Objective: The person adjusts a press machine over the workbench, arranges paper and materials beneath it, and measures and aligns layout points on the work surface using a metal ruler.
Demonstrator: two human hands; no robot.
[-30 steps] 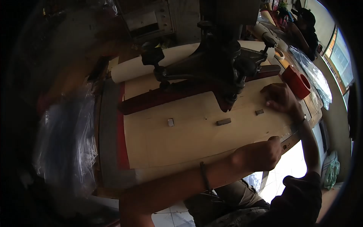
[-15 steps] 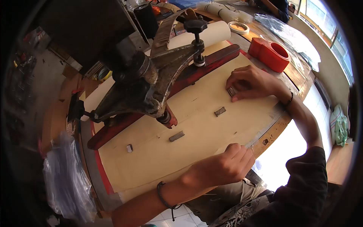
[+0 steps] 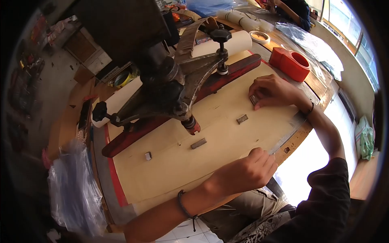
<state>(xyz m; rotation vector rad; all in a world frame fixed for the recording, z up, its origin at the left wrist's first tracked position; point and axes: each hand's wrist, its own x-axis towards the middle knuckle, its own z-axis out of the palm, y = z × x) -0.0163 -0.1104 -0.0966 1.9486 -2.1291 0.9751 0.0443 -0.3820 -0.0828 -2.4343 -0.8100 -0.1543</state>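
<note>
A yellowish sheet [image 3: 170, 170] lies over the worktable under a dark metal clamp frame [image 3: 190, 81] with black knobs. Near the sheet's right end, my right hand [image 3: 273, 92] has its fingers closed around a small grey metal block [image 3: 253, 99], which rests on or just above the sheet. My left hand [image 3: 249, 172] is closed at the sheet's near edge; whatever its fingertips pinch is hidden. Between the hands and the clamp lie another grey block [image 3: 242, 118], a longer grey block [image 3: 198, 143] and a small pale-topped block [image 3: 148, 156].
A long dark red bar [image 3: 142, 137] runs beneath the clamp, across the sheet. Beyond my right hand sit a red tape dispenser [image 3: 289, 64] and a tape roll [image 3: 259, 37]. Clear plastic bags [image 3: 75, 186] hang at the left. Another person's arm [image 3: 288, 11] shows at the far back.
The view has shifted slightly, so the table and clamp appear further right. Both hands keep nearly the same pose and place on the sheet.
</note>
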